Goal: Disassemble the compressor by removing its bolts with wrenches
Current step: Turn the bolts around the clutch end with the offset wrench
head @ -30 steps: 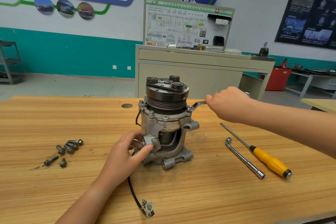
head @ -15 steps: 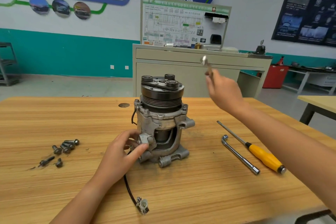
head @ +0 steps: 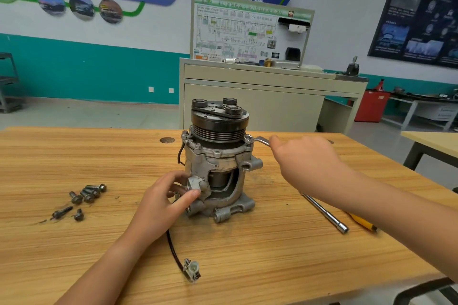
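Compressor (head: 218, 161) stands upright, pulley end up, mid worktop (head: 247, 267). Wrench (head: 260, 140) head sits on a bolt (head: 248, 138) at the upper right flange. Right hand (head: 304, 163) grips the wrench handle, fingers curled round it. Left hand (head: 163, 200) holds the compressor's near-left lug, thumb and fingers wrapped on it. Black cable with a connector (head: 192, 268) trails toward the near edge. Loose bolts (head: 86, 195) lie well to the left. Right side, partly under the forearm: an L-shaped socket wrench (head: 324, 213) beside a yellow-handled screwdriver (head: 361, 223).
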Available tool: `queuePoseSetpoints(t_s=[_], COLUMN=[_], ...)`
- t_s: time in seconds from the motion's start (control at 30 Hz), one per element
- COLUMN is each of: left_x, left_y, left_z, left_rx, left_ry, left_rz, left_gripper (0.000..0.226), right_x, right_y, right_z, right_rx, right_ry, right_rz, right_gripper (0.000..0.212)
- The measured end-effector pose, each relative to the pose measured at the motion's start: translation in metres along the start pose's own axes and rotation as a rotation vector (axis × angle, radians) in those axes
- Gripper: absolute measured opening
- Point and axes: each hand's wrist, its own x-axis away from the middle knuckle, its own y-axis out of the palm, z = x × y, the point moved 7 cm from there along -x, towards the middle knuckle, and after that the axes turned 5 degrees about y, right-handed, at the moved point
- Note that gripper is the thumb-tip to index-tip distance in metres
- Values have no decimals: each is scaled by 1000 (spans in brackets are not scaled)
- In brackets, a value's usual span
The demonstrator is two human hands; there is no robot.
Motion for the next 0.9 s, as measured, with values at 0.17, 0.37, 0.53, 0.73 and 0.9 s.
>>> queuePoseSetpoints(t_s=[0.17,0.37,0.53,0.73,0.9], left_x=[0,1,1,1,2], left_y=[1,0,0,0,0], left_z=[-2,0,1,1,0], left_rx=[8,30,12,9,6], left_ry=[-10,-38,-42,-41,-40], left_rz=[2,18,14,26,20], left_gripper=[27,30,30,32,33], right_x=[-4,-1,-7,-13,-12], right_y=[-8,-13,-21,-18,-17], right_z=[-7,-16,-13,-7,-7], right_rx=[66,161,174,221,248], right_ry=[-6,-78,-93,-103,-123], right_rz=[-34,-116,-162,-134,-125], right_gripper=[45,42,24,22,23])
